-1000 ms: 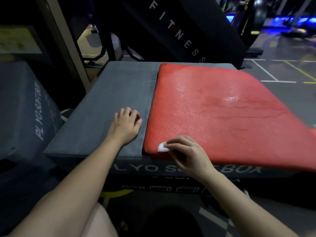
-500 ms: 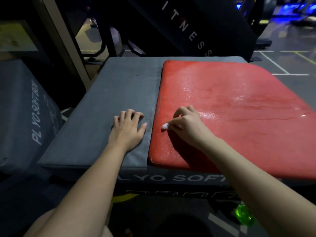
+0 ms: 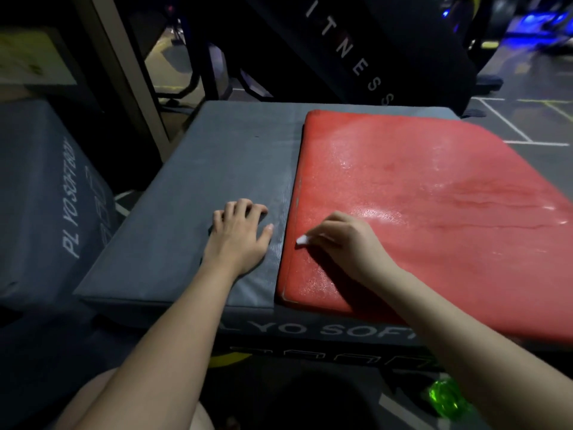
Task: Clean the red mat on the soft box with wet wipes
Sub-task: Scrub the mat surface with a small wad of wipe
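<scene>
The red mat (image 3: 434, 193) lies on the right part of the grey soft box (image 3: 217, 169), with wet shiny streaks across its surface. My right hand (image 3: 347, 243) rests on the mat near its left edge and pinches a small white wet wipe (image 3: 302, 240), pressing it onto the mat. My left hand (image 3: 238, 237) lies palm down on the grey box top just left of the mat, fingers slightly bent, holding nothing.
A second grey soft box (image 3: 46, 197) stands at the left. A dark fitness machine (image 3: 356, 51) rises behind the box. A bright green object (image 3: 446, 398) lies on the floor at the lower right. Floor lines show at the far right.
My right hand with the wipe moved from the mat's front left corner farther up along the left edge, then held about still. My left hand stayed on the box.
</scene>
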### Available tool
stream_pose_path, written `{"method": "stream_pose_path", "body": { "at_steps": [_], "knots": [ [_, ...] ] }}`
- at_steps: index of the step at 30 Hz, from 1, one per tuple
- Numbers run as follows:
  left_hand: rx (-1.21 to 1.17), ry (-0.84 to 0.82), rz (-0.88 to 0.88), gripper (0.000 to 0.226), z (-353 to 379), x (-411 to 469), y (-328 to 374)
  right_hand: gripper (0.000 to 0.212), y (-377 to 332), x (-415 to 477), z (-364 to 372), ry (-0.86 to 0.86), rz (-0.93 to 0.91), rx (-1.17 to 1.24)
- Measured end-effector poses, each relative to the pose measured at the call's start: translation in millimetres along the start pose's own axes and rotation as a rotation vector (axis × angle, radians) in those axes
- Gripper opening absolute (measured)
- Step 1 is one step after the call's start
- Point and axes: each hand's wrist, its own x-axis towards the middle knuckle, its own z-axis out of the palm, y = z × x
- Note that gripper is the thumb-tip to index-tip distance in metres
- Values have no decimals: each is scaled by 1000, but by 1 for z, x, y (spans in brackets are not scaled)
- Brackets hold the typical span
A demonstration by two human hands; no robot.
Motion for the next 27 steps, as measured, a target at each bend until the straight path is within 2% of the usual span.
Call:
{"method": "stream_pose_path", "body": {
  "at_steps": [2,4,6,8,10,14,16,20,24,27],
  "knots": [
    [9,-24,-11,40,-3,0,0,23,2,0,9,70,56,-20],
    [37,-49,-25,38,-7,1,3,13,-3,-10,14,84,17,-71],
    [80,-100,-42,38,-13,3,7,16,-10,-15,10,80,41,-82],
    [121,-177,-59,40,-22,7,13,24,-16,-14,0,52,150,-97],
    [138,-243,-56,41,-31,17,18,23,-22,-17,-9,-7,208,-77],
    [148,-349,9,36,-44,34,11,11,-34,-39,-13,-92,138,-64],
    [158,-338,23,35,-45,41,4,9,-35,-48,-15,-74,141,-38],
    [112,-276,-69,41,-27,46,-4,6,-31,-45,-18,-75,118,-46],
    [-12,-71,-222,47,-1,40,-8,6,-14,-22,-9,-23,111,-180],
    [-6,-114,-206,54,9,43,-13,10,3,5,4,53,118,-196]
  ]
}}
